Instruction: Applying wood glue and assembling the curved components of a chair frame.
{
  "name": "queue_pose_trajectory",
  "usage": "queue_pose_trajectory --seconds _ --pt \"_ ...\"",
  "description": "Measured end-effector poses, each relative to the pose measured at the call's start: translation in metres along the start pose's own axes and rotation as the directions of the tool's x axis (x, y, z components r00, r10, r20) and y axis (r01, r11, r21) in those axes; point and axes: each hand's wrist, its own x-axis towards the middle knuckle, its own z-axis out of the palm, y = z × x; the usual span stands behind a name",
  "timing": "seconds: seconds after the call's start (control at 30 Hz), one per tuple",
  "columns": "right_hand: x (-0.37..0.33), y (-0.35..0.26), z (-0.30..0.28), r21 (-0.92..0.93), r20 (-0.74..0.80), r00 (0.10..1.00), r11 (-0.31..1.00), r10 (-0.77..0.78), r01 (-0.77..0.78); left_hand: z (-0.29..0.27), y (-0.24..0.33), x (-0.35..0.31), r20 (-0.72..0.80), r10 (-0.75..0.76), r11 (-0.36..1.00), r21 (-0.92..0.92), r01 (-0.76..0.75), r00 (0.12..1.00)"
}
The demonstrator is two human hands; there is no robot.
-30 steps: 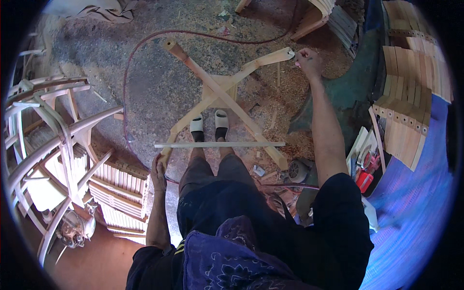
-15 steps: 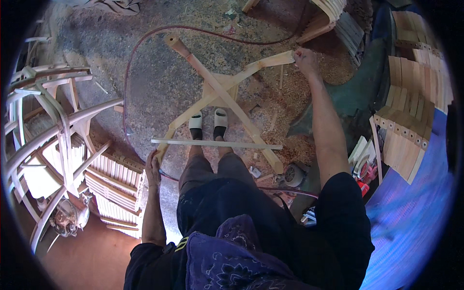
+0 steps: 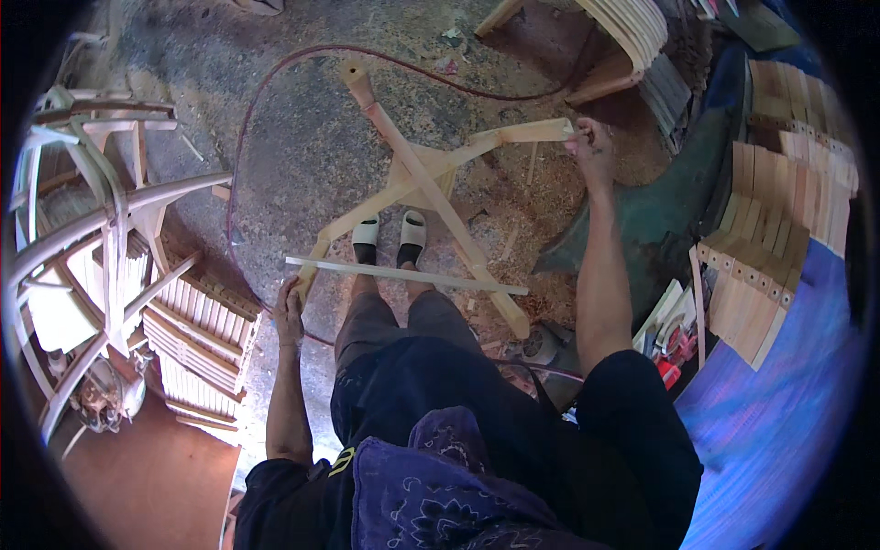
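A pale wooden X-shaped frame [image 3: 429, 171], with bent ends and a flat plate at its crossing, is in front of me above the floor. My left hand [image 3: 289, 316] is closed on its near left end. At its far right end, my right hand [image 3: 594, 151] pinches the tip with bent fingers. A thin white strip [image 3: 403, 274] lies across the two near legs of the frame, tilted a little down to the right. The far left end [image 3: 353, 71] has a round hole and is touched by neither hand.
A dark red hose [image 3: 240, 137] curves around the sawdust-covered floor. Curved wooden frames [image 3: 119, 202] and stacked slats [image 3: 206, 335] stand at left. Drilled wooden blocks [image 3: 752, 266] are piled on a blue sheet [image 3: 761, 412] at right, near a dark green sheet [image 3: 632, 206].
The frame's far right end and my right hand have come slightly nearer and to the right. The strip slants more. The whole view has shifted a little.
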Motion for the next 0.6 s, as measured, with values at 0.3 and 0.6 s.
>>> queue_pose_trajectory --seconds 0.3,0.6 --pt "0.009 -0.153 0.141 0.324 0.361 0.893 0.934 -0.269 0.150 0.014 0.015 0.000 -0.020 0.119 0.992 -0.033 -0.120 0.993" --pt "0.037 -0.209 0.258 0.138 0.468 0.790 0.915 -0.397 0.378 0.017 0.023 -0.006 -0.069 0.032 0.995 -0.092 -0.039 0.997"
